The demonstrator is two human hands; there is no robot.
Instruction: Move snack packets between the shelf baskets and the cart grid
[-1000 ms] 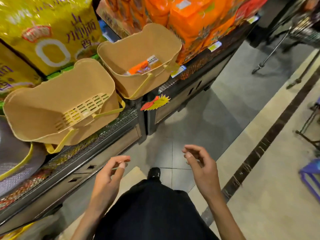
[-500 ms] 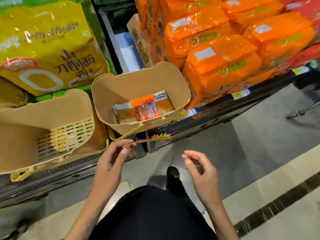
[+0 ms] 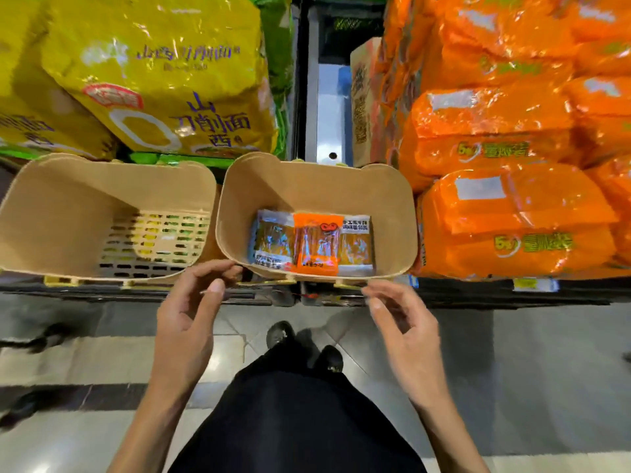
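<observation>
2 tan baskets sit on the shelf edge: left basket holds nothing, right basket holds 3 flat packets, orange snack packet between 2 clear-yellow ones. Left hand and right hand hover below, fingers loosely curled, gripping nothing.

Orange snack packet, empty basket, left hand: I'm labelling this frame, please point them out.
orange snack packet (image 3: 317, 245): head view, packet's middle.
empty basket (image 3: 85, 196): head view, inner back wall.
left hand (image 3: 186, 312): head view, back of hand.
</observation>
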